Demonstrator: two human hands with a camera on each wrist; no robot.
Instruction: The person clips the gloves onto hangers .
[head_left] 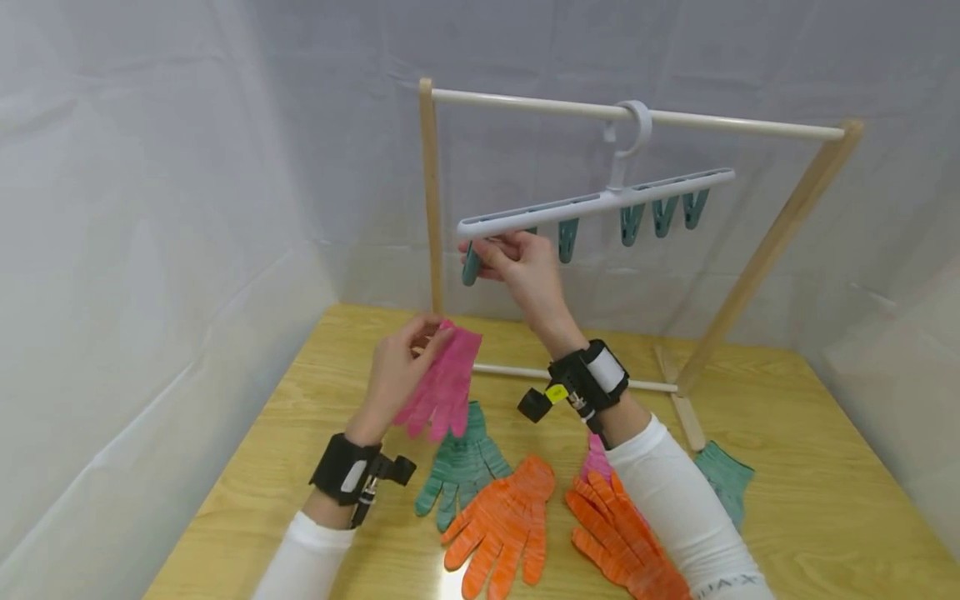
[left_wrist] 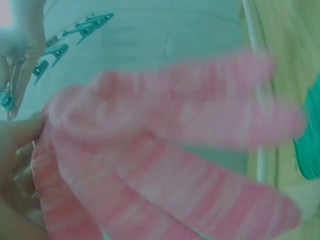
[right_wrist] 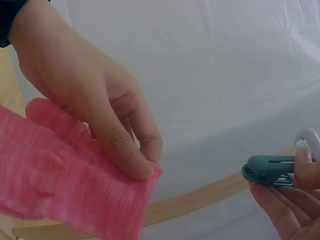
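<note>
My left hand [head_left: 401, 358] pinches the cuff of a pink glove [head_left: 444, 387], held up above the table with its fingers hanging down; the glove [left_wrist: 165, 165] fills the left wrist view. My right hand [head_left: 517, 260] is raised to the left end of a white clip hanger [head_left: 600, 202] and pinches a teal clip [head_left: 471, 265] there. In the right wrist view the teal clip [right_wrist: 267, 170] lies between my fingertips [right_wrist: 285, 200], and the left hand [right_wrist: 95, 100] holds the pink glove [right_wrist: 65, 195] close by. The hanger hooks over a wooden rack's top rod [head_left: 750, 125].
On the wooden table [head_left: 825, 500] lie a teal glove [head_left: 461, 467], two orange gloves [head_left: 506, 525], another pink glove [head_left: 596, 458] partly under my right sleeve, and another teal glove [head_left: 723, 479]. More teal clips [head_left: 663, 215] hang from the hanger. White cloth walls surround the table.
</note>
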